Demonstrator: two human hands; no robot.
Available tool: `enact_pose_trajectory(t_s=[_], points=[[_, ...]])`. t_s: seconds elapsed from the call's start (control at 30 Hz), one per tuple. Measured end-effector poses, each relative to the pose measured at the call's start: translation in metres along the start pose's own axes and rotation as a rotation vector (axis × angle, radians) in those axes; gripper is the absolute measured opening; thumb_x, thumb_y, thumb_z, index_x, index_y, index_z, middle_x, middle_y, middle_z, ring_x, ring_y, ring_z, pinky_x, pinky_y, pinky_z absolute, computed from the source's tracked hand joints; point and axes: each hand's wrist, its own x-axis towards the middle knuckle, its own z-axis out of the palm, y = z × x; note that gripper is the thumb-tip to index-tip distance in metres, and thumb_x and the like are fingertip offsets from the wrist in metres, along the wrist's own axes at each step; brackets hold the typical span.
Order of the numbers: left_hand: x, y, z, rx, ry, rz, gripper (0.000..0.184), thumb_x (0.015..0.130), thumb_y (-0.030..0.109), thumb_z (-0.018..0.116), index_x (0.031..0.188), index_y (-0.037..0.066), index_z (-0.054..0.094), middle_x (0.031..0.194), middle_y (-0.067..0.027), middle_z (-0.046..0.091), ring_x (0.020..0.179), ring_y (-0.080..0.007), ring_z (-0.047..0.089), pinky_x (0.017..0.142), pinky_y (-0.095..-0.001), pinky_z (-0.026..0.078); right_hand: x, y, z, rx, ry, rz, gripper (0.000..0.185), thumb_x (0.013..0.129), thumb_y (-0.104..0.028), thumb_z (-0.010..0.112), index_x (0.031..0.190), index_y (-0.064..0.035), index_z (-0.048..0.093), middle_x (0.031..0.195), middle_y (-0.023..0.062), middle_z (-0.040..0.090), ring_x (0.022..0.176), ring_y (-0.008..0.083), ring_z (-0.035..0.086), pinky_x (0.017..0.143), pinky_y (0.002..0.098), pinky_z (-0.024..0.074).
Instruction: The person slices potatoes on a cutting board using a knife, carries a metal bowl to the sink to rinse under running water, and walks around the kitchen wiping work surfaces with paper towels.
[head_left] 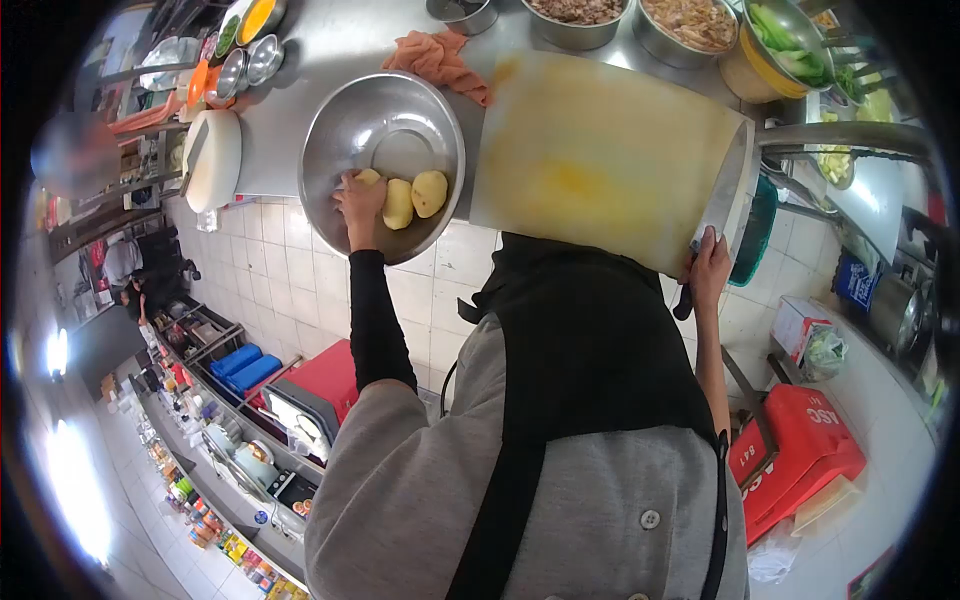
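A wide steel bowl (325,120) stands at the counter's front edge, with peeled potatoes in it. My left hand (360,208) reaches inside, its fingers curled over one potato (369,177) that they mostly hide. Two more potatoes, one upright (398,204) and one rounder (430,193), lie just right of my fingers. My right hand (710,265) is closed round the dark handle of a kitchen knife (724,192). Its broad blade points away from me along the right edge of the yellowed cutting board (600,130). Yellow stains mark the board's surface.
An orange cloth (437,62) lies behind the bowl. Steel containers of chopped meat (578,10) and shredded food (690,22) line the back, beside a bowl of green vegetables (790,45). A white round board (212,160) sits left. A red box (800,450) is low right.
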Motion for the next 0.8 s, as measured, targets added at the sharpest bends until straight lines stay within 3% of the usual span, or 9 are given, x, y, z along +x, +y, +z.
enact_pose_trajectory(t_s=[0.07,0.23,0.33,0.43,0.53,0.57,0.63,0.67,0.8], points=[[-0.001,0.005,-0.009,-0.099,0.053,0.078,0.076,0.08,0.039,0.083,0.142,0.008,0.051,0.141,-0.0284,0.051,0.136,-0.0449,0.048,0.112,-0.0566,0.044,-0.002,-0.002,0.001,0.045,0.001,0.032,0.038,0.114,-0.037,0.048,0.098,-0.002,0.052,0.055,0.0078,0.052,0.037,0.0164,0.053,0.034,0.033,0.0412],[-0.014,0.045,-0.051,-0.444,0.284,0.685,0.072,0.076,0.022,0.091,0.134,0.001,0.054,0.135,-0.0221,0.056,0.126,-0.0354,0.057,0.102,-0.048,0.053,-0.003,-0.003,0.001,0.028,0.045,-0.016,0.037,0.113,-0.034,0.05,0.099,-0.0011,0.053,0.056,0.009,0.054,0.038,0.0175,0.054,0.034,0.0342,0.0409],[-0.077,0.133,-0.094,-0.701,0.149,0.841,0.07,0.078,0.02,0.093,0.133,0.002,0.054,0.126,-0.0179,0.062,0.115,-0.0282,0.064,0.094,-0.0416,0.057,0.004,0.011,0.007,-0.095,0.113,-0.172,0.037,0.113,-0.033,0.051,0.1,0.0012,0.057,0.058,0.011,0.056,0.043,0.0196,0.058,0.038,0.0368,0.0429],[-0.131,0.21,-0.096,-0.97,-0.185,0.941,0.066,0.082,0.019,0.092,0.132,0.002,0.053,0.119,-0.0148,0.066,0.103,-0.0227,0.068,0.09,-0.036,0.058,0.003,0.011,0.005,-0.18,0.128,-0.12,0.035,0.111,-0.03,0.053,0.106,0.0037,0.064,0.066,0.023,0.062,0.053,0.0346,0.065,0.053,0.0484,0.0473],[-0.166,0.268,-0.061,-0.702,-0.177,0.957,0.063,0.087,0.016,0.088,0.136,0.003,0.051,0.113,-0.0119,0.067,0.099,-0.0214,0.07,0.088,-0.0375,0.061,-0.001,-0.01,0.004,-0.243,0.101,-0.054,0.033,0.11,-0.029,0.055,0.103,0.0022,0.061,0.071,0.0302,0.064,0.064,0.048,0.066,0.057,0.0544,0.0471],[-0.181,0.285,-0.05,-0.853,-0.404,0.858,0.063,0.088,0.016,0.087,0.138,0.003,0.05,0.115,-0.011,0.066,0.101,-0.0209,0.069,0.087,-0.0376,0.062,-0.001,-0.011,0.003,-0.286,0.089,-0.084,0.032,0.109,-0.029,0.055,0.102,0.0016,0.06,0.072,0.0314,0.065,0.067,0.0506,0.066,0.058,0.0556,0.0473],[-0.21,0.319,-0.028,-1.085,-0.891,0.626,0.062,0.092,0.015,0.083,0.141,0.003,0.048,0.119,-0.0092,0.063,0.104,-0.0198,0.069,0.085,-0.0377,0.064,-0.003,-0.008,0.005,-0.26,0.092,-0.042,0.03,0.108,-0.028,0.057,0.102,0.0015,0.059,0.08,0.0323,0.068,0.077,0.0527,0.067,0.064,0.0582,0.05],[-0.213,0.32,-0.013,-1.204,-1.037,0.61,0.057,0.096,0.007,0.075,0.146,0.005,0.046,0.127,-0.0108,0.062,0.11,-0.025,0.069,0.087,-0.0447,0.066,-0.003,-0.01,0.006,-0.239,0.107,-0.043,0.031,0.108,-0.028,0.057,0.102,0.0021,0.059,0.083,0.0322,0.069,0.079,0.0525,0.068,0.065,0.0578,0.0513],[-0.223,0.331,0.003,-1.205,-1.185,0.701,0.057,0.098,0.0,0.07,0.148,0.005,0.045,0.137,-0.012,0.06,0.119,-0.0278,0.067,0.093,-0.0467,0.065,-0.006,-0.012,0.007,-0.218,0.185,-0.071,0.032,0.108,-0.028,0.057,0.101,0.0032,0.058,0.089,0.0317,0.071,0.083,0.052,0.069,0.069,0.0563,0.0541]])
